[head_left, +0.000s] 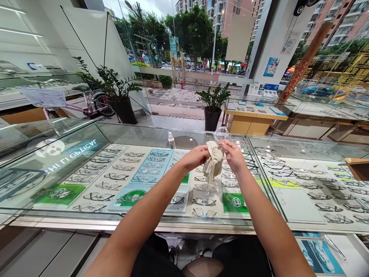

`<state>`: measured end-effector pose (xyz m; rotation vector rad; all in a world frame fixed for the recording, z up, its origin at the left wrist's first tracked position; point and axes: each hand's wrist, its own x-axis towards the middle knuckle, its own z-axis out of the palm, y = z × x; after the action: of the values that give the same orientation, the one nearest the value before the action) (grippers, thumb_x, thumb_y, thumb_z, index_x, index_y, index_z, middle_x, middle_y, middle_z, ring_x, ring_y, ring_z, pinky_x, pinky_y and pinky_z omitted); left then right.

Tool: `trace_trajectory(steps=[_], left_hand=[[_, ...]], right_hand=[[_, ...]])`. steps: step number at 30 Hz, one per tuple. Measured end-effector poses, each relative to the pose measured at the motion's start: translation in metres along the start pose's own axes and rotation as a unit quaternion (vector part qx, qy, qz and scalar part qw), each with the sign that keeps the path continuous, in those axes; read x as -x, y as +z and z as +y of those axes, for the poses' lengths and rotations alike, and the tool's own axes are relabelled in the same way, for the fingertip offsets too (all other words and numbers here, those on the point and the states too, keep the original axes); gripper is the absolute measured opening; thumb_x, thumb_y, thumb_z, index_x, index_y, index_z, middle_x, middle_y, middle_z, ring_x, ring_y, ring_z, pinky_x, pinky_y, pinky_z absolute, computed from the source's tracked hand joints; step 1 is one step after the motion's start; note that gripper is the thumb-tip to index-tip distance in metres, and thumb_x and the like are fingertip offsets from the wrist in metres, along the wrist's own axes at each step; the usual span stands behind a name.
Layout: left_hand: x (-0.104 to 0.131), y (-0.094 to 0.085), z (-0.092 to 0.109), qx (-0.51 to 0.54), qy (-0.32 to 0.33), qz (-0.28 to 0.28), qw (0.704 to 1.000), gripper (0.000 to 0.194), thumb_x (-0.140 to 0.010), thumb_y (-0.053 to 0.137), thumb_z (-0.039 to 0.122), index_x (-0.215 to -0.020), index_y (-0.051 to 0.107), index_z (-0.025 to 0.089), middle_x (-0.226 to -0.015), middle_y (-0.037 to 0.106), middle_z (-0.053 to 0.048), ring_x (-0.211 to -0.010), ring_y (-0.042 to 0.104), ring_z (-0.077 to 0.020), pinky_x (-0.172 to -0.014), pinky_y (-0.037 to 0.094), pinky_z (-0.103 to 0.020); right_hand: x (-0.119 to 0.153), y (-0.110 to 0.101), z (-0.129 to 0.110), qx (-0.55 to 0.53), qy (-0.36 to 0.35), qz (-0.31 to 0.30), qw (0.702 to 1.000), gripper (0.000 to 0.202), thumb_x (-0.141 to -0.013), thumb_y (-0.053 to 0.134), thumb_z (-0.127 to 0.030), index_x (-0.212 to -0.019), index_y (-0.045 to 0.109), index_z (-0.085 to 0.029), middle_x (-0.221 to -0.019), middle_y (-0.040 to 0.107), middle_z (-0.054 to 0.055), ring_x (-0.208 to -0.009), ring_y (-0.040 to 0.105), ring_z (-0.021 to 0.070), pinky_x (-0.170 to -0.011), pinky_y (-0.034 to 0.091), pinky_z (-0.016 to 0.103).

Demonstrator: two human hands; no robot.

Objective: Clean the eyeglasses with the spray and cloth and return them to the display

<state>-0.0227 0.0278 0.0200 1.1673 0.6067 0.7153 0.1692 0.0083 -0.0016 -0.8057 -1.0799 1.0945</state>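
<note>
The person is holding a pair of clear-framed glasses (pixel 220 140) up above the glass display counter (pixel 184 138), well clear of its top, so both lenses are free to be turned and rubbed without touching the glass. The left hand (pixel 196 157) is closing its fingers around a beige cleaning cloth (pixel 212 161), pinching the fabric against the lower lens while the loose end is hanging down toward the counter. The right hand (pixel 234 156) is gripping the frame from the other side, fingertips clenched on its edge, steadying it so the cloth can press against it; the upper lens is standing up past both hands, uncovered. A small spray bottle (pixel 171 141) is standing upright on the counter, just beyond the left hand and near enough to reach. Under the glass, rows of spectacle frames (pixel 115 177) are lying on trays, and two potted plants (pixel 213 105) are standing on the floor beyond.
</note>
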Motion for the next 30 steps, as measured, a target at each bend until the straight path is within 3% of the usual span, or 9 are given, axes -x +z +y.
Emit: trace_trajectory(steps=[4, 9, 14, 19, 24, 30], left_hand=[[0.003, 0.0, 0.0, -0.04, 0.012, -0.002, 0.999, 0.031, -0.066, 0.074, 0.012, -0.097, 0.075, 0.013, -0.071, 0.059, 0.002, -0.054, 0.038, -0.005, -0.053, 0.024, -0.021], [0.002, 0.001, 0.0, -0.031, 0.01, -0.017, 0.999, 0.041, -0.075, 0.086, 0.034, -0.109, 0.075, 0.012, -0.091, 0.072, -0.007, -0.072, 0.061, -0.012, -0.066, 0.041, -0.022], [-0.002, 0.0, -0.009, -0.023, 0.025, -0.043, 0.998, 0.05, -0.073, 0.092, 0.036, -0.113, 0.075, 0.012, -0.079, 0.069, -0.001, -0.059, 0.05, -0.0054, -0.058, 0.033, -0.02], [-0.007, 0.008, -0.023, 0.04, 0.033, -0.037, 0.998, 0.06, -0.068, 0.096, 0.041, -0.115, 0.071, 0.013, -0.089, 0.075, -0.006, -0.073, 0.066, -0.0137, -0.073, 0.048, -0.026], [-0.01, 0.017, -0.031, 0.067, 0.07, 0.025, 0.995, 0.059, -0.071, 0.092, 0.05, -0.11, 0.068, 0.014, -0.084, 0.075, -0.005, -0.069, 0.068, -0.015, -0.069, 0.05, -0.026], [-0.01, 0.019, -0.028, 0.06, 0.097, 0.057, 0.992, 0.056, -0.079, 0.084, 0.058, -0.109, 0.071, 0.013, -0.074, 0.072, -0.003, -0.061, 0.062, -0.0123, -0.062, 0.047, -0.024]], right_hand=[[0.0, 0.0, 0.0, -0.003, 0.004, 0.003, 1.0, 0.026, -0.075, 0.085, -0.049, -0.087, 0.083, -0.025, -0.108, 0.07, 0.004, -0.099, 0.062, 0.0209, -0.088, 0.05, 0.033], [0.002, 0.004, -0.005, -0.024, 0.011, -0.004, 1.0, 0.026, -0.073, 0.087, -0.046, -0.085, 0.083, -0.024, -0.101, 0.07, 0.003, -0.091, 0.062, 0.0179, -0.081, 0.05, 0.03], [0.006, 0.011, -0.006, -0.061, 0.05, -0.009, 0.997, 0.028, -0.07, 0.09, -0.044, -0.082, 0.081, -0.021, -0.094, 0.073, 0.004, -0.078, 0.061, 0.0157, -0.066, 0.049, 0.028], [0.007, 0.016, 0.0, -0.102, 0.065, 0.004, 0.993, 0.031, -0.068, 0.092, -0.045, -0.083, 0.079, -0.022, -0.088, 0.073, 0.002, -0.069, 0.06, 0.0126, -0.055, 0.047, 0.024], [0.011, 0.026, 0.008, -0.132, 0.074, 0.002, 0.988, 0.032, -0.068, 0.093, -0.044, -0.087, 0.079, -0.022, -0.082, 0.072, 0.001, -0.063, 0.058, 0.0109, -0.054, 0.048, 0.023], [0.012, 0.029, 0.009, -0.12, 0.049, 0.013, 0.991, 0.028, -0.073, 0.089, -0.043, -0.09, 0.08, -0.023, -0.093, 0.074, 0.002, -0.079, 0.064, 0.0141, -0.073, 0.054, 0.026]])
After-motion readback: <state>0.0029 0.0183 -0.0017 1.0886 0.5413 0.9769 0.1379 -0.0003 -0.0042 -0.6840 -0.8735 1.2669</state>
